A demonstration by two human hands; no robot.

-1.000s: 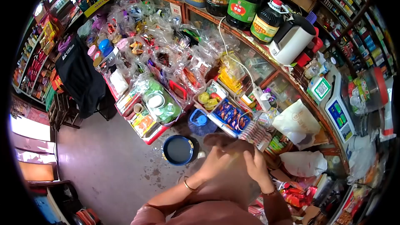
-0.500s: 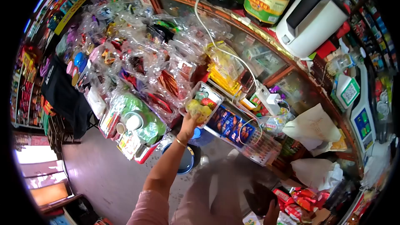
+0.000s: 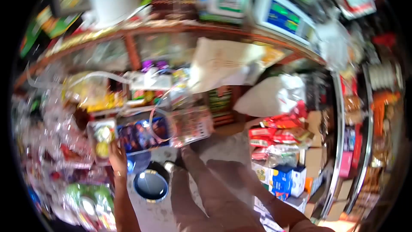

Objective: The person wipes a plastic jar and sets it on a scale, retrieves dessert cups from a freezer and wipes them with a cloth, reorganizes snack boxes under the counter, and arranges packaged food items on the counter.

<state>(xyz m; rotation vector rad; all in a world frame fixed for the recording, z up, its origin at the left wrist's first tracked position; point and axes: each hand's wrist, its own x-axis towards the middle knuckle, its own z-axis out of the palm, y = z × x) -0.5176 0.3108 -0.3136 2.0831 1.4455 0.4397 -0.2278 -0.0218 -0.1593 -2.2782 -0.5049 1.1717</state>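
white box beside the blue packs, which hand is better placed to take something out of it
Left, probably: the left hand is at the white box, close to its yellow contents, while the right hand is well away, near the legs.

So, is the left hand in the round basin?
No, the left hand is at the edge of the white bin, apart from the round basin.
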